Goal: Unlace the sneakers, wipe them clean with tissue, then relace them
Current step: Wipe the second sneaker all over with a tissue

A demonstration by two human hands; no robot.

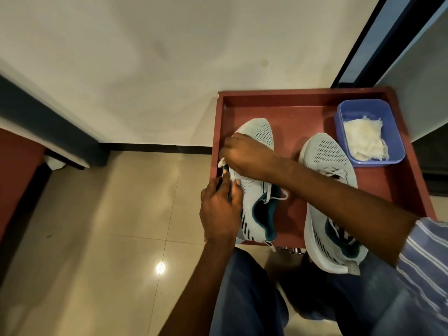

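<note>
Red tray [315, 110] is holding both sneakers; my right hand [244, 154] is pinching tissue [221, 163] against the sneaker [257, 190] my left hand [219, 207] is gripping.

Red tray [300, 98] stands against the white wall [169, 57]. Tiled floor [109, 214] lies left of the tray. Black skirting [155, 147] runs left from the tray's side. Dark frame [358, 44] rises behind it.
</note>
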